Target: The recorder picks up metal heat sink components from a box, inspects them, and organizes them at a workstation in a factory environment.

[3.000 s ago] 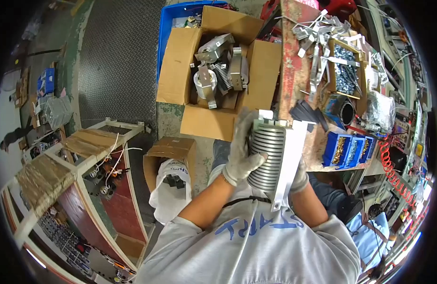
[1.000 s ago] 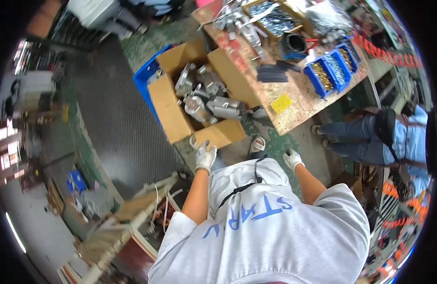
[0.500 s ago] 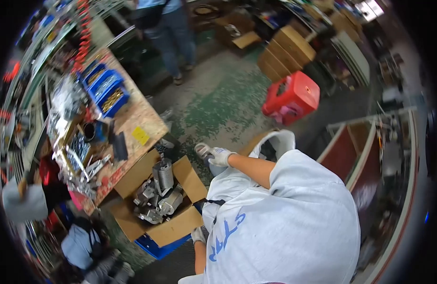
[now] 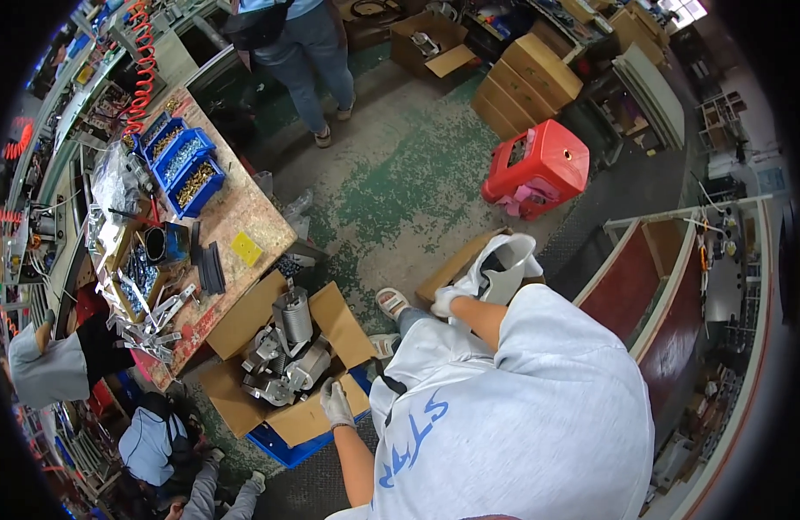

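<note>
Fingers of the left hand (image 4: 336, 406) part loosely beside the carton (image 4: 346, 328); the right hand (image 4: 449, 301) meets a white bag (image 4: 521, 249), grip unclear.

The worn bench (image 4: 259, 217) stands at left, its near edge patched with red. On it lie blue bins (image 4: 205, 198) of screws at the far end, a yellow card (image 4: 245, 248), black strips (image 4: 212, 270) and, nearest, metal brackets (image 4: 170, 312). The scuffed green-and-grey floor (image 4: 382, 191) carries a red plastic stool (image 4: 560, 160) at right, brown cartons (image 4: 525, 87) beyond, and a blue tub (image 4: 287, 454) partly covered by an open carton (image 4: 343, 322).
</note>
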Demonstrator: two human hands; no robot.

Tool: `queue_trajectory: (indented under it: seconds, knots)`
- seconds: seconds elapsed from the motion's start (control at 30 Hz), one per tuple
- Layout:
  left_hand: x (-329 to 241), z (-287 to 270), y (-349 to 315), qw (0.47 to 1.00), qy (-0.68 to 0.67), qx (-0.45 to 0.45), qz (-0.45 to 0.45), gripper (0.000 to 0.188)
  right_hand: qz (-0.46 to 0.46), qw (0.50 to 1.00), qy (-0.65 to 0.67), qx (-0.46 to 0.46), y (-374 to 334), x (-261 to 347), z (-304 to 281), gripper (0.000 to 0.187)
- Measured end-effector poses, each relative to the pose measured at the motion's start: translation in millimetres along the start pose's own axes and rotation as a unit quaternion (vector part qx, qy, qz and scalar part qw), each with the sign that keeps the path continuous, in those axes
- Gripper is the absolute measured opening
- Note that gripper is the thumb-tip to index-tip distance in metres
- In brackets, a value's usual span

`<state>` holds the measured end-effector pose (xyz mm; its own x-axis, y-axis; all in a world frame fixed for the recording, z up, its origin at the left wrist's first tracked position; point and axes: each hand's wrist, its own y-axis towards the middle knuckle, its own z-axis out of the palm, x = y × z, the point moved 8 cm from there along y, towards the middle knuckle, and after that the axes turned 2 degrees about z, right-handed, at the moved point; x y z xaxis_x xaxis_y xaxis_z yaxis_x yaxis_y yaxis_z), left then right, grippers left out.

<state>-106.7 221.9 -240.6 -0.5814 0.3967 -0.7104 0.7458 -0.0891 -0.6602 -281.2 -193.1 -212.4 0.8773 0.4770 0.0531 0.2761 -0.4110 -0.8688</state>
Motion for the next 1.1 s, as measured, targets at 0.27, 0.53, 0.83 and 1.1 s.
queue_trajectory:
  seconds: [0.27, 0.53, 0.83, 1.1]
  knots:
    - [101, -28, -42, 0.989, 0.045, -0.069, -0.12, 0.026, -0.202, 0.975, 0.081, -0.031, 23, 127, -36, 0.05]
    - [81, -31, -84, 0.974, 0.134, -0.141, -0.113, 0.055, -0.179, 0.982, -0.054, 0.01, 20, 113, -28, 0.052]
    - [72, -52, -62, 0.98, 0.085, -0.141, -0.115, 0.047, -0.234, 0.962, -0.116, -0.076, 37, 167, 19, 0.045]
    - [-15, -79, 65, 0.956, 0.153, -0.179, 0.177, 0.071, -0.392, 0.857, 0.314, -0.111, 10, 367, 54, 0.047]
